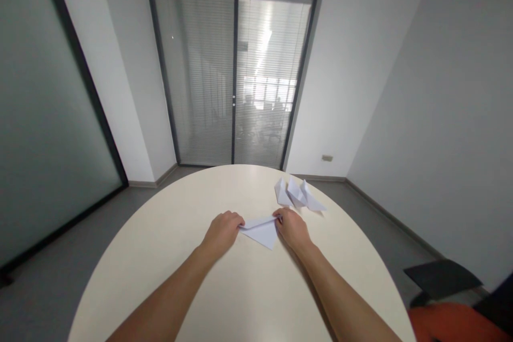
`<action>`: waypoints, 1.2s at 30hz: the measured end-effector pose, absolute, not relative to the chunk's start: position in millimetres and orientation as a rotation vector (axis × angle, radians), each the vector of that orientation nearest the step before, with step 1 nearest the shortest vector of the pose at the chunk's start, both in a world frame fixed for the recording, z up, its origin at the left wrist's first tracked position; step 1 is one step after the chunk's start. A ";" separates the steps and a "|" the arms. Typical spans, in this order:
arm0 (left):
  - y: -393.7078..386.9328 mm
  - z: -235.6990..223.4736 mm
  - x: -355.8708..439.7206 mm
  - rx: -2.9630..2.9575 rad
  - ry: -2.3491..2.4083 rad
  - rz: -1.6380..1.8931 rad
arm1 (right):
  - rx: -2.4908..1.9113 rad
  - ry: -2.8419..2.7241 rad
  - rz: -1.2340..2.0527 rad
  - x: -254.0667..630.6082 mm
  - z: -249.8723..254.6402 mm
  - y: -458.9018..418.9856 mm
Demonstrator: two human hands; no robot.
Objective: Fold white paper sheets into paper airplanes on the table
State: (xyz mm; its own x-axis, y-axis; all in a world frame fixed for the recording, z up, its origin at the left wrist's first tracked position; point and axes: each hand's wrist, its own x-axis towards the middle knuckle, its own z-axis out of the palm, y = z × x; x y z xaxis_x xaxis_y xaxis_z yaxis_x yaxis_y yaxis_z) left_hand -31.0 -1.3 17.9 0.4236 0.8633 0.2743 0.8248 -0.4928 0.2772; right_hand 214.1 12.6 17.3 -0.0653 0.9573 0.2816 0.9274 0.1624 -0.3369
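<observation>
A white sheet of folded paper is stretched between my two hands, with a narrow folded strip along its far edge and a point facing me. My left hand pinches its left corner between thumb and fingers. At the opposite corner, my right hand grips the paper the same way. Just beyond my right hand stand several folded white paper pieces in a row, their tips pointing up.
The round cream table carries everything. A chair with an orange seat and dark armrest is at the lower right. Glass doors with blinds stand behind the table.
</observation>
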 end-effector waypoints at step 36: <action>7.1 0.3 -31.7 2.387 1.511 0.866 | -1.733 -2.310 0.036 206.0 10.0 5.7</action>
